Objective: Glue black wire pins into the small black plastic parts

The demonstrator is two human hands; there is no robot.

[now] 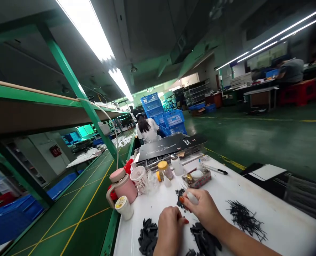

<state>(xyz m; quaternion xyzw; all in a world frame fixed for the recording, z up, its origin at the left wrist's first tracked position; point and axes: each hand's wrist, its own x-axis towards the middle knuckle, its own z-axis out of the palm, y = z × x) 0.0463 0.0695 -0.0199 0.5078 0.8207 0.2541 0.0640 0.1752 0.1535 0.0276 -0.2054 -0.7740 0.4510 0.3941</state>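
Observation:
My right hand (pixel 203 206) is closed around a small white squeeze bottle (pixel 192 198), its end showing above the curled fingers. Lower and to the left, my left hand (pixel 170 225) has its fingers curled in; whatever they hold is hidden. Small black pieces (pixel 179 197) lie just beyond both hands on the white tabletop (pixel 158 202). Beside my left hand is a heap of flat black pieces (pixel 148 236). Another dark heap (pixel 204 238) sits under my right wrist. Thin black strips (pixel 246 220) are piled to the right of my right forearm.
A pink jug (pixel 123 185), a white tub (pixel 124 208), a plastic cup (pixel 139 177), a yellow-lidded jar (pixel 165 169) and a small tray (pixel 198 177) stand behind my hands. A green conveyor (pixel 91 206) runs along the left. A person in white (pixel 148 129) sits ahead near blue crates (pixel 172 119).

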